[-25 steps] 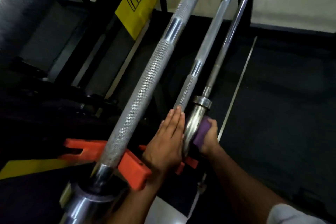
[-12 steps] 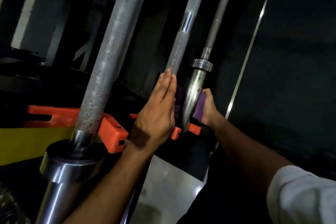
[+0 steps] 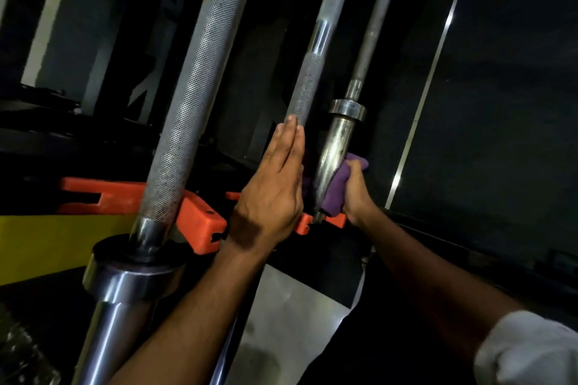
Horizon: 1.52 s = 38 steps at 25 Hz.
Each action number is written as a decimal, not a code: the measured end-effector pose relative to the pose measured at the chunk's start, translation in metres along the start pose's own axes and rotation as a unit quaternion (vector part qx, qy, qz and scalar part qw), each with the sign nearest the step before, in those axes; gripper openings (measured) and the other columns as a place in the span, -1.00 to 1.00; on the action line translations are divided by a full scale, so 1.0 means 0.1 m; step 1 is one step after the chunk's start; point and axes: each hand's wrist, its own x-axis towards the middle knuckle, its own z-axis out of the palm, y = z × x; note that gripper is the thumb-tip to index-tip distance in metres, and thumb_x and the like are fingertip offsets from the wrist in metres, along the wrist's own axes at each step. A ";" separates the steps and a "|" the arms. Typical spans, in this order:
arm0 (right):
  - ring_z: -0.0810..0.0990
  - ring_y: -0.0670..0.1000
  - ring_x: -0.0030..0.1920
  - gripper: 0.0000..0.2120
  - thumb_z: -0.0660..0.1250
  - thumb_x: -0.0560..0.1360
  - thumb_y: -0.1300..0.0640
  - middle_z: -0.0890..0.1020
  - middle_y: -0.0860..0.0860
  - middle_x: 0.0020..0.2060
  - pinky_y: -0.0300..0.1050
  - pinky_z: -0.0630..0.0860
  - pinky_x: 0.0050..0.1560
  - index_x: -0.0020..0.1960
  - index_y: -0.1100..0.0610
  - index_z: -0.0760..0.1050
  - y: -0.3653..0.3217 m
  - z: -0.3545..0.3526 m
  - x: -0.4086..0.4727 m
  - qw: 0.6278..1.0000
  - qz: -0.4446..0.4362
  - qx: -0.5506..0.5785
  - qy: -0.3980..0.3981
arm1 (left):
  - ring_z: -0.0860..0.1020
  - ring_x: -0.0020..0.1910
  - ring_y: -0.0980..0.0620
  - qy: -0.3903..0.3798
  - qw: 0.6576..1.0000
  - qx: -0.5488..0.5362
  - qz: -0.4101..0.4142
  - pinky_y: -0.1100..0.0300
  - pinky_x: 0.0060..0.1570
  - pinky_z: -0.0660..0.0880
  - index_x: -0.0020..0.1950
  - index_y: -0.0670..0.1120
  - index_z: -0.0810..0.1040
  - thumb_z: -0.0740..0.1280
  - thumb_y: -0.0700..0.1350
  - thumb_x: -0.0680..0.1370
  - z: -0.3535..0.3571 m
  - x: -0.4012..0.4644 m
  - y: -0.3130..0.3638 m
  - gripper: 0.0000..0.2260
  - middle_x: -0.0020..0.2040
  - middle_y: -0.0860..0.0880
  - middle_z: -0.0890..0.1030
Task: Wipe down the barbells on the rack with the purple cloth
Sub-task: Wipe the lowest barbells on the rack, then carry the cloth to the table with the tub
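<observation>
Three steel barbells lie side by side on orange rack hooks (image 3: 200,222). The nearest barbell (image 3: 194,97) is thick and knurled, with a shiny collar low at the left. My left hand (image 3: 275,187) lies flat with straight fingers against the middle barbell (image 3: 308,84), hiding its lower part. My right hand (image 3: 355,194) grips the purple cloth (image 3: 339,187) and presses it against the smooth sleeve of the far barbell (image 3: 336,150), just below its collar (image 3: 347,109).
Yellow rack panels (image 3: 47,241) sit at the left and top. Dark rubber flooring (image 3: 500,103) spreads to the right, crossed by a thin bright metal strip (image 3: 431,72). A pale floor patch (image 3: 291,322) shows between my forearms.
The camera view has shifted down and closer. My right hand with the cloth sits slightly lower on the far barbell's sleeve. My left hand stays flat on the middle bar.
</observation>
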 end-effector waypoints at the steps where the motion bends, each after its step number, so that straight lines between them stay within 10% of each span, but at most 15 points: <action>1: 0.58 0.17 0.20 -0.50 0.02 0.69 -0.14 0.61 0.20 0.21 0.08 0.45 0.37 0.32 0.18 0.51 0.01 0.04 -0.11 0.998 -0.015 -0.050 0.021 | -0.05 0.62 0.00 0.002 1.000 -0.002 0.004 0.26 0.54 -0.03 0.61 -0.21 0.08 0.11 -0.27 0.67 0.00 0.00 0.00 -0.49 0.64 -0.10 0.02; 5: 0.51 0.23 0.32 -0.56 0.01 0.70 -0.07 0.53 0.18 0.27 0.05 0.41 0.33 0.37 0.18 0.44 -0.02 0.08 -0.42 0.898 -0.121 -0.414 0.083 | -0.02 0.62 -0.02 0.013 1.000 -0.014 0.007 0.14 0.56 0.04 0.60 -0.23 0.12 0.10 -0.27 0.64 0.02 0.03 -0.01 -0.49 0.63 -0.12 0.06; 12: 0.48 0.04 0.23 -0.64 0.23 0.57 -0.05 0.41 0.00 0.27 0.03 0.52 0.11 0.33 0.04 0.37 -0.49 0.03 -0.59 0.708 -0.403 -0.579 -0.015 | 0.06 0.61 -0.07 0.035 0.999 -0.030 0.020 0.08 0.54 0.14 0.59 -0.24 0.15 0.06 -0.21 0.64 0.07 0.02 -0.06 -0.50 0.62 -0.14 0.11; 15: 0.48 0.21 0.22 -0.52 0.13 0.56 -0.13 0.46 0.13 0.27 0.10 0.55 0.08 0.32 0.15 0.43 -0.64 0.34 -0.62 0.458 -0.365 -0.808 -0.065 | 0.08 0.60 -0.07 0.042 0.998 -0.043 0.034 0.16 0.55 0.08 0.58 -0.24 0.17 0.01 -0.16 0.63 0.06 -0.02 -0.06 -0.50 0.61 -0.14 0.13; 17: 0.56 0.26 0.16 -0.55 0.08 0.61 -0.12 0.57 0.21 0.20 0.09 0.51 0.08 0.25 0.19 0.48 -0.77 0.44 -0.76 0.394 -0.305 -0.859 -0.119 | 0.14 0.58 -0.12 0.043 0.997 -0.062 0.025 0.25 0.54 0.03 0.55 -0.28 0.23 0.07 -0.23 0.61 0.06 0.01 -0.08 -0.51 0.59 -0.18 0.19; 22: 0.59 0.08 0.08 -0.70 0.16 0.69 0.00 0.62 0.09 0.07 -0.12 0.45 0.10 0.17 0.15 0.57 -0.88 -0.09 -1.45 0.624 -0.244 -0.731 -0.129 | 0.38 0.43 -0.34 0.076 0.991 -0.102 0.039 0.08 0.49 0.18 0.43 -0.33 0.41 0.08 -0.15 0.62 0.07 -0.01 -0.06 -0.56 0.45 -0.28 0.40; 25: 0.55 -0.09 0.20 -0.82 0.19 0.63 0.00 0.52 -0.11 0.23 -0.09 0.43 0.33 0.18 -0.20 0.46 -0.76 -0.62 -2.09 0.691 -0.296 -0.656 -0.071 | 0.39 0.46 -0.14 0.117 0.987 -0.083 0.066 -0.06 0.49 0.24 0.51 -0.13 0.37 0.09 -0.04 0.64 0.06 -0.15 -0.06 -0.54 0.48 -0.14 0.41; 28: 0.56 -0.07 0.17 -0.74 0.21 0.65 -0.02 0.38 -0.17 0.30 -0.09 0.47 0.20 0.26 -0.33 0.30 -0.71 -0.95 -2.74 0.684 -0.325 -0.652 0.036 | 0.43 0.42 -0.04 0.113 0.987 -0.076 0.088 0.26 0.51 -0.02 0.50 -0.02 0.38 0.11 0.04 0.61 0.00 -0.41 0.18 -0.54 0.43 -0.06 0.47; 38: 0.59 -0.04 0.06 -0.70 0.13 0.60 -0.17 0.42 -0.20 0.17 -0.05 0.55 0.01 0.32 -0.26 0.36 -0.16 -2.02 -4.21 0.639 -0.364 -0.573 0.361 | 0.53 0.21 0.28 -0.123 0.944 -0.232 0.201 0.15 0.22 0.52 0.46 0.24 0.35 0.26 0.11 0.58 0.67 -1.07 1.34 -0.57 0.28 0.21 0.54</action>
